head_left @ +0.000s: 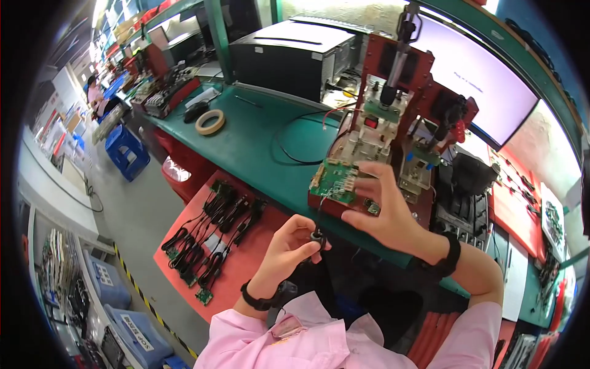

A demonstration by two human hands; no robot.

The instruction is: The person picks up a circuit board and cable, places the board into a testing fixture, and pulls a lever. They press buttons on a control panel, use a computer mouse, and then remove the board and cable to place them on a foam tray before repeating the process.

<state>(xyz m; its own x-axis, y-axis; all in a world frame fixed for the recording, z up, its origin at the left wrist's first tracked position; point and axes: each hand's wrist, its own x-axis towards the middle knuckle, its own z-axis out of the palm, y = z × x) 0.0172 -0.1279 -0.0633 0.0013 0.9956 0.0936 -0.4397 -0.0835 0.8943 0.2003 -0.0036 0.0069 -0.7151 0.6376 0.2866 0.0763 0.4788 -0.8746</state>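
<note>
A green circuit board with pale connectors along its edges is in front of me, at the near edge of a red test fixture. A dark cable runs from the board's lower edge down to my left hand. My left fingers are closed around a black part of this cable. My right hand is beside the board, thumb and fingers spread apart. Its fingertips reach the board's right edge, and the thumb is below, off the board. Whether those fingertips bear any of the board's weight is unclear.
Red-framed fixtures with lever clamps stand ahead, before a lit monitor. Bundled black cables with small boards lie on a red surface at left. A tape roll rests on the green bench. A person sits far left.
</note>
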